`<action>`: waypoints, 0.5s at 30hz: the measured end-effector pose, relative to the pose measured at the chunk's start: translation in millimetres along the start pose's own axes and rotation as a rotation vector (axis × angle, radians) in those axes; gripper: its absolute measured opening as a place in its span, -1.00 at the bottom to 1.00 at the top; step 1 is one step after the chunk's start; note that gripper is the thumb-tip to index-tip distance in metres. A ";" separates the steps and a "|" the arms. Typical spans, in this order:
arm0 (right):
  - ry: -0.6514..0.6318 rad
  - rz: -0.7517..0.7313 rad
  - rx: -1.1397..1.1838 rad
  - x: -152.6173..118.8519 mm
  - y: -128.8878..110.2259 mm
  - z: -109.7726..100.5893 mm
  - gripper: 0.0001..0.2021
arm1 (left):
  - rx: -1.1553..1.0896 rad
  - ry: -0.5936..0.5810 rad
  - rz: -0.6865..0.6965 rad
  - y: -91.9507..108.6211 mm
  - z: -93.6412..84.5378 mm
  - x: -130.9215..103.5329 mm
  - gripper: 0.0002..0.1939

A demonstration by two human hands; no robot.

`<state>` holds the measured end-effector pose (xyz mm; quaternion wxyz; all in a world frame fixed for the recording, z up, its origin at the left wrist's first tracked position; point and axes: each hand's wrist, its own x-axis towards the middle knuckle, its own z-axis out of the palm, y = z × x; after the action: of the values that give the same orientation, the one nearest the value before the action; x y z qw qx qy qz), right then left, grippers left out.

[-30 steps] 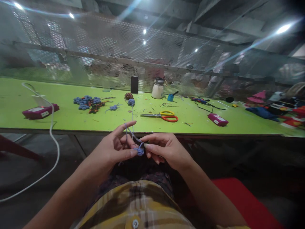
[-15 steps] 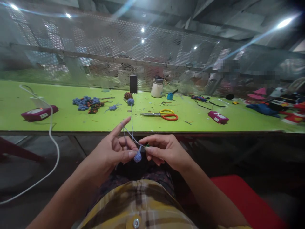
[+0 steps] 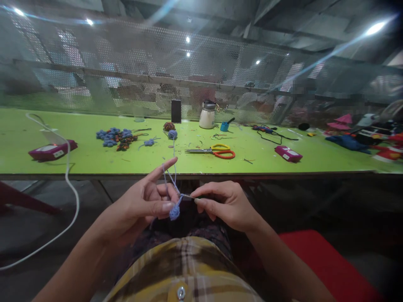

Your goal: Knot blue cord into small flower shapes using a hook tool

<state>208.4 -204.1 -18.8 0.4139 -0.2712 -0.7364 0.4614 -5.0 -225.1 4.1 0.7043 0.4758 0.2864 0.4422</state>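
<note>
Right hand [image 3: 231,205] pinches thin hook [image 3: 188,196], long axis pointing left. Left hand [image 3: 134,205] pinches blue crochet piece [image 3: 174,212] just below hook's tip, index extended.

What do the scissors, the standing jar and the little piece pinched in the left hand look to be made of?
Scissors: shiny grey metal blades; handles smooth yellow and orange, probably plastic-coated.
Jar: glossy cream body, perhaps ceramic or enamelled metal; the look leaves it open.
Piece in the left hand: blue yarn, matt, judging by its bumpy looped surface and trailing strand.
</note>
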 end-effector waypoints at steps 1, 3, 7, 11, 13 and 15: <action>-0.001 -0.002 -0.002 -0.2 0.7 0.1 -0.83 | -0.005 -0.009 0.003 -0.2 -0.2 -0.1 -0.08; 0.005 -0.015 -0.015 -0.7 1.9 0.2 -0.84 | -0.008 -0.021 0.016 -1.1 -1.4 0.0 -0.07; 0.018 -0.052 -0.050 -2.1 2.6 -0.1 -0.84 | 0.006 -0.024 0.028 -4.1 -4.7 -0.1 -0.05; 0.018 -0.105 -0.123 -2.7 1.7 -1.1 -0.84 | -0.014 -0.032 0.044 -2.9 -3.5 -1.4 -0.07; 0.021 -0.133 -0.163 -2.4 0.8 -1.5 -0.85 | -0.030 -0.019 0.027 -0.3 -1.0 -2.2 -0.08; 0.025 -0.164 -0.201 -2.0 -0.4 -1.7 -0.85 | -0.041 -0.005 0.012 2.3 1.3 -2.7 -0.07</action>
<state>210.9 -205.1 -18.7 0.4302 -0.2560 -0.7934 0.3464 -5.8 -227.7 6.8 0.7121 0.4641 0.2727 0.4508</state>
